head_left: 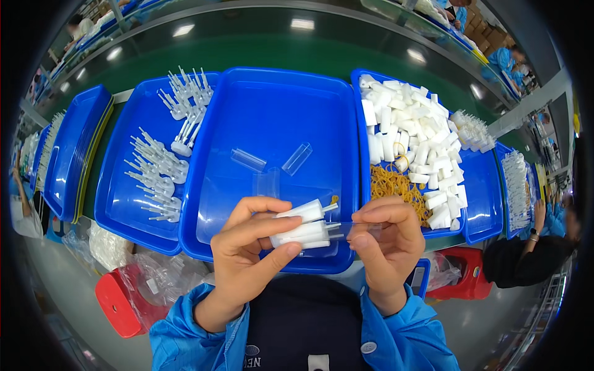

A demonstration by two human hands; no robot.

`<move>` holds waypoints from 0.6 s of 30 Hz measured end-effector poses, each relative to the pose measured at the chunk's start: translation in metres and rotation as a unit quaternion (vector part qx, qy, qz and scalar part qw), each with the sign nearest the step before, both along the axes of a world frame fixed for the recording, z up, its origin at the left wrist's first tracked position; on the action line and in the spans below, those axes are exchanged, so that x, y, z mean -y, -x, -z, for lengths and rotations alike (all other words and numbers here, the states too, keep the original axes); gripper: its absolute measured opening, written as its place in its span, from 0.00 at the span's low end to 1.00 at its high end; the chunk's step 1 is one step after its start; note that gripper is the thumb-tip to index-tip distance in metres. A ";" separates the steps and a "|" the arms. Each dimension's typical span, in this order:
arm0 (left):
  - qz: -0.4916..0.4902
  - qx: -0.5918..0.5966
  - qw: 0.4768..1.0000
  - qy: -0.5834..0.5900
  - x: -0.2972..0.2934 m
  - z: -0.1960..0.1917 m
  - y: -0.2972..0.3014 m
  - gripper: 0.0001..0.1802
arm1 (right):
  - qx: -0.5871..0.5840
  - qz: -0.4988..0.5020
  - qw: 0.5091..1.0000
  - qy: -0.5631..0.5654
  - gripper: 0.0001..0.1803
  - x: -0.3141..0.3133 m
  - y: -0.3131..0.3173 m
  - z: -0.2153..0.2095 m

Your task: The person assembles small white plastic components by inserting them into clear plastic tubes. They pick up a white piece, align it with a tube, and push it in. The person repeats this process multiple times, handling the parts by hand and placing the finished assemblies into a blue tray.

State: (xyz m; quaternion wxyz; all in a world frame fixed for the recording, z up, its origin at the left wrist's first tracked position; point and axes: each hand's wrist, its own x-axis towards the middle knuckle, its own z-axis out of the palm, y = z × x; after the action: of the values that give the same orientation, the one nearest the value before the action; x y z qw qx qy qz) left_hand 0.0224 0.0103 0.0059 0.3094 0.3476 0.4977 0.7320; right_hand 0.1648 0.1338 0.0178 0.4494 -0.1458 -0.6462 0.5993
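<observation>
My left hand (250, 256) is closed around a cluster of white foam pieces (302, 235), with thin pale rods sticking out of its right end. Just to the right, my right hand (388, 244) pinches a clear plastic tube (357, 231) between thumb and fingertips, its left end at the rods. Whether the tube encloses a rod is hard to make out. Both hands are above the near edge of a blue tray (278, 83). Farther in that tray lie two clear tubes, one on the left (249, 159) and one on the right (297, 159).
The left blue tray (114, 179) holds clusters of white parts with thin rods (154, 176). In the right tray are a heap of white foam pieces (414, 123) and tan rubber bands (396, 188). Red stools (120, 303) stand below; other people work farther off.
</observation>
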 end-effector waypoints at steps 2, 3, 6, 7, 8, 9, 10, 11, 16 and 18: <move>-0.001 -0.018 1.000 0.002 0.001 0.001 0.001 0.18 | -0.005 0.006 1.000 0.007 0.14 0.002 0.001 0.002; 0.002 -0.033 0.999 0.002 0.001 0.004 0.003 0.18 | -0.005 0.009 1.000 0.005 0.14 0.002 0.001 0.003; -0.006 -0.043 0.999 0.004 0.000 0.005 0.002 0.17 | 0.001 0.014 1.000 -0.003 0.14 0.001 -0.001 0.005; -0.011 -0.041 0.999 0.004 0.000 0.006 0.001 0.17 | 0.002 0.015 1.000 -0.006 0.15 0.001 -0.001 0.005; -0.015 -0.049 0.999 0.003 -0.001 0.006 0.000 0.17 | 0.004 0.015 1.000 -0.017 0.15 0.000 -0.002 0.007; -0.018 -0.056 0.998 0.000 -0.001 0.006 -0.001 0.17 | 0.006 0.016 0.999 -0.027 0.15 -0.001 -0.002 0.007; -0.021 -0.064 0.998 -0.002 -0.002 0.007 -0.001 0.17 | 0.009 0.017 0.999 -0.038 0.15 -0.001 -0.002 0.007; -0.028 -0.099 0.995 -0.004 -0.002 0.008 0.001 0.17 | 0.029 0.019 0.994 -0.108 0.15 -0.005 -0.002 0.005; -0.033 -0.158 0.987 -0.012 -0.001 0.008 0.002 0.18 | 0.041 -0.057 0.995 0.069 0.14 -0.010 0.002 -0.005; -0.038 -0.117 0.992 0.001 0.000 0.006 -0.002 0.18 | 0.038 -0.044 0.995 0.086 0.13 -0.007 0.006 -0.004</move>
State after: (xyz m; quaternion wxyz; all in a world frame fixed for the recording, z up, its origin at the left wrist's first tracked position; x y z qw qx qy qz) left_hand 0.0245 0.0108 -0.0001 0.2217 0.4111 0.5443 0.6969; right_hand 0.1590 0.1409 0.0221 0.3836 -0.1783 -0.6147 0.6657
